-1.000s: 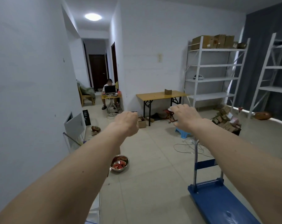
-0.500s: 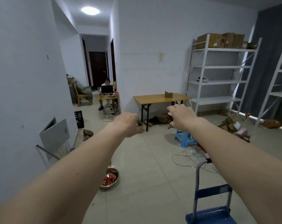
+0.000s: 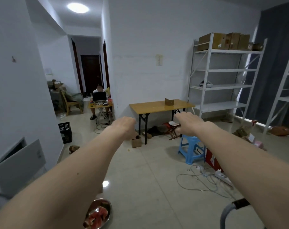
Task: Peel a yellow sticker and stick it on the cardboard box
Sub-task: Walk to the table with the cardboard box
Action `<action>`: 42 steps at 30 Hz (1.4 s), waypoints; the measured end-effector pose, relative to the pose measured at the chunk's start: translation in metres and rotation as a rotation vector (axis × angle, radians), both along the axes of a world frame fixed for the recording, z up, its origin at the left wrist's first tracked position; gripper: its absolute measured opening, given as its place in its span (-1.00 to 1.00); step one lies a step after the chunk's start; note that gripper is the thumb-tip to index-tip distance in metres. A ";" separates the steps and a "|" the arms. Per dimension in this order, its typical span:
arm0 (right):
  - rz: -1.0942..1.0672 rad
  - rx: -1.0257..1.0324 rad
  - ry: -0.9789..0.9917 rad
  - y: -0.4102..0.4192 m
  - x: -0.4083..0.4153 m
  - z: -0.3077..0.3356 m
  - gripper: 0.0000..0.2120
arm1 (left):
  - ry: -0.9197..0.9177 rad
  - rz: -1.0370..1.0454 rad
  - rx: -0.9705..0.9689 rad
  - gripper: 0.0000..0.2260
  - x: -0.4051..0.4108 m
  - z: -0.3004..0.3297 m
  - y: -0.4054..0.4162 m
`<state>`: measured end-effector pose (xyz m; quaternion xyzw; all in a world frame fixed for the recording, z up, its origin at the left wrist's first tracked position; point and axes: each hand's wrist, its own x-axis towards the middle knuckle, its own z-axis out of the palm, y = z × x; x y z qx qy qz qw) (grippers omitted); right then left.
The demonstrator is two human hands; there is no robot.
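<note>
**A:** Where are the hands sitting in this shot?

**B:** Both bare arms are stretching forward at chest height. The left hand (image 3: 124, 125) is curling its fingers down and inward, knuckles to the camera. The right hand (image 3: 187, 120) is doing much the same, its fingers drooping loosely. Whether either is pinching anything, I cannot tell; the palms are facing away and no yellow sticker is showing.

**A:** And the cardboard box?

**B:** A small cardboard box (image 3: 169, 101) is standing upright on the wooden table (image 3: 150, 106) against the far wall, well beyond the fingertips and between the two hands as the camera is seeing them.

**A:** What is lying around it?

**B:** Under the table a second small box (image 3: 136, 142) is sitting on the floor by the black leg, and a blue stool (image 3: 191, 148) is standing just below the right wrist. White cables (image 3: 198, 180) are trailing across the tiles beside a power strip. A metal bowl (image 3: 99, 214) of red fruit slices is resting near the bottom edge.

**A:** Farther back?

**B:** White shelving (image 3: 223, 70) is carrying brown cartons on top, and a seated person (image 3: 99, 98) is working at a laptop down the hallway.
</note>
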<state>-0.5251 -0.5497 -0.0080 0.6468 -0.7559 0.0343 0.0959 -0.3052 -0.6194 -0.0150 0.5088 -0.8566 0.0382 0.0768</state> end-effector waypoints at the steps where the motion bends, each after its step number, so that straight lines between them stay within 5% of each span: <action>1: -0.008 -0.012 0.001 -0.020 -0.008 0.003 -0.57 | -0.001 -0.002 -0.002 -0.63 -0.007 0.003 -0.023; 42: -0.010 0.053 0.021 -0.856 -0.368 -0.031 -0.43 | -0.081 0.018 0.029 -0.58 -0.373 -0.021 -0.865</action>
